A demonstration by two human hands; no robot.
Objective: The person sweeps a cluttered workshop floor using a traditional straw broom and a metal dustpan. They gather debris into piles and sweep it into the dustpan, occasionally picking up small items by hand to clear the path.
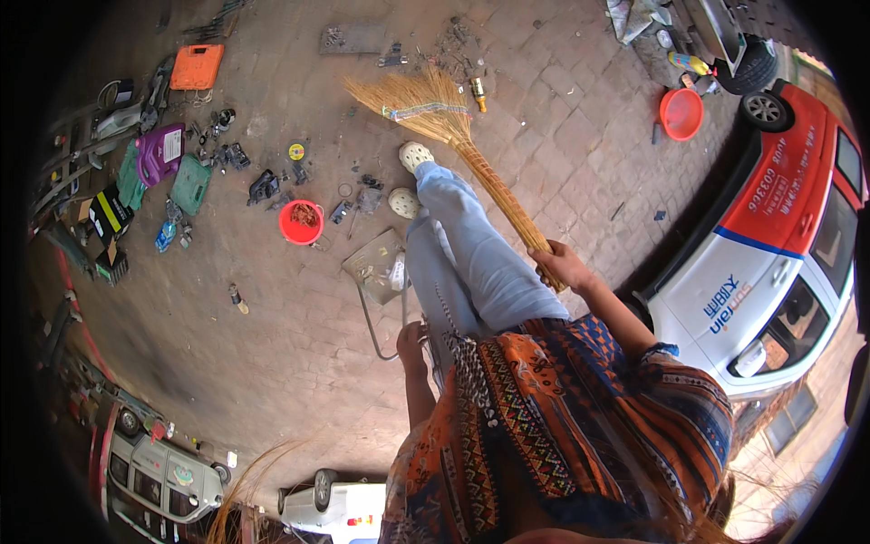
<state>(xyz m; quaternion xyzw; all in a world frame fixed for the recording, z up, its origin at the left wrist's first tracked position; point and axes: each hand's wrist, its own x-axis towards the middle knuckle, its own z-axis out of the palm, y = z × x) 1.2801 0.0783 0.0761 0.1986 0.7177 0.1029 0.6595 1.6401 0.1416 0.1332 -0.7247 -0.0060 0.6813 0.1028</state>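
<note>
My right hand [563,265] is closed around the handle end of a straw broom [442,112], whose fanned bristles rest on the paved floor beyond my shoes. Beside my leg hangs my left hand [412,343], close to the looped metal handle of a dustpan [377,272]; whether its fingers grip that handle cannot be told. The dustpan holds bits of debris and a whitish wrapper. Near the bristles lie a small bottle [478,94] and a heap of dark debris [459,51].
A red basin [300,232] with brownish scraps, an orange case [197,66], a purple jug [160,154] and loose dark parts lie left. At right are another red basin [681,114], a tyre [751,68] and a parked red-and-white car [768,204].
</note>
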